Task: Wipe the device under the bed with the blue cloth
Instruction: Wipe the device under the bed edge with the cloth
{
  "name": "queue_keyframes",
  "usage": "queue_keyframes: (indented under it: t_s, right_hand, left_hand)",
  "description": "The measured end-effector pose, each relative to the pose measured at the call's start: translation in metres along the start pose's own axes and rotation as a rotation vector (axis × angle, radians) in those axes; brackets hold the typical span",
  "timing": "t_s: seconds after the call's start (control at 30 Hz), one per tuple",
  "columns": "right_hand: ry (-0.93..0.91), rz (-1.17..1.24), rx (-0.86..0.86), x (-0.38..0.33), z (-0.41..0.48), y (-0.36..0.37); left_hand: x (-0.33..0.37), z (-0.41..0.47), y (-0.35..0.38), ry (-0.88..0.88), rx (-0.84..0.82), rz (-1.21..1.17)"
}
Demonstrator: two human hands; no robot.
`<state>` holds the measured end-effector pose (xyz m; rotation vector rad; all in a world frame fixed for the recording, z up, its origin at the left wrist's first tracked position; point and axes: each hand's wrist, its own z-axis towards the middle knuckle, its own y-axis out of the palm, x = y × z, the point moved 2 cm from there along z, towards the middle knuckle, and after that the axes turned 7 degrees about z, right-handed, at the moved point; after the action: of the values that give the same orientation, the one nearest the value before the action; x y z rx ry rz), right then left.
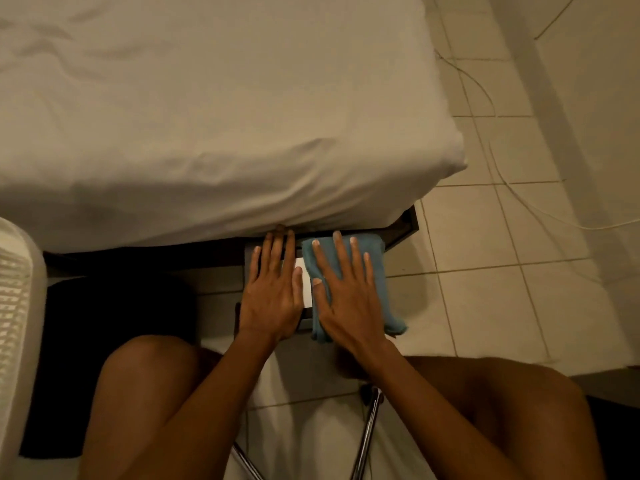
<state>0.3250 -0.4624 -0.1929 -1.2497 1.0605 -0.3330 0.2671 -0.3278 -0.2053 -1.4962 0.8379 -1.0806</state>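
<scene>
A flat device (pixel 306 285) with a white top sticks out from under the bed (pixel 207 116), mostly hidden by my hands. My left hand (pixel 273 292) lies flat on its left part, fingers straight and reaching to the mattress edge. The blue cloth (pixel 375 261) covers the device's right part. My right hand (pixel 346 296) presses flat on the cloth with fingers spread.
The dark bed frame (pixel 405 226) runs under the white mattress. Thin cables (pixel 498 168) trail over the tiled floor (pixel 485 306) at right. A white slatted object (pixel 17 323) stands at the left edge. Chrome chair legs (pixel 367 434) show between my knees.
</scene>
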Motion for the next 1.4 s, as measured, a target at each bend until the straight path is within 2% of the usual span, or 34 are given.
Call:
queue_keyframes:
  t_s: [0.1,0.23,0.33,0.47,0.6,0.77,0.93,1.1,1.27,1.4]
  right_hand:
    - [-0.036,0.042,-0.014,0.012,0.000,-0.003]
    - [0.154,0.078,0.051,0.030,0.000,-0.008]
    - [0.190,0.082,0.087,0.012,-0.002,-0.001]
    - [0.109,0.076,0.043,0.001,0.001,0.005]
    - [0.049,0.080,0.018,0.019,0.004,-0.004]
    - [0.307,0.246,0.074,0.039,0.019,-0.013]
    - [0.252,0.156,0.077,0.027,-0.030,0.000]
    - [0.301,0.203,0.082,0.037,0.012,-0.011]
    - [0.307,0.171,0.100,0.022,-0.031,-0.004]
    - [0.297,0.215,0.066,0.045,-0.005,-0.013]
  left_hand:
    - [0.002,0.000,-0.001,-0.009,0.003,0.003]
    - [0.001,0.000,-0.005,-0.010,-0.011,-0.016]
    - [0.000,0.000,-0.005,-0.025,-0.009,-0.011]
    - [0.000,0.000,-0.003,-0.021,-0.002,-0.007]
    - [0.002,0.000,-0.004,-0.019,-0.007,-0.007]
    - [0.000,0.000,-0.005,-0.022,-0.007,0.006]
    - [0.000,0.000,-0.005,-0.027,-0.017,0.000]
    - [0.001,-0.001,-0.004,-0.019,-0.009,-0.003]
    - [0.001,0.000,-0.006,-0.025,-0.011,-0.005]
    - [0.001,-0.001,-0.004,-0.022,-0.016,-0.008]
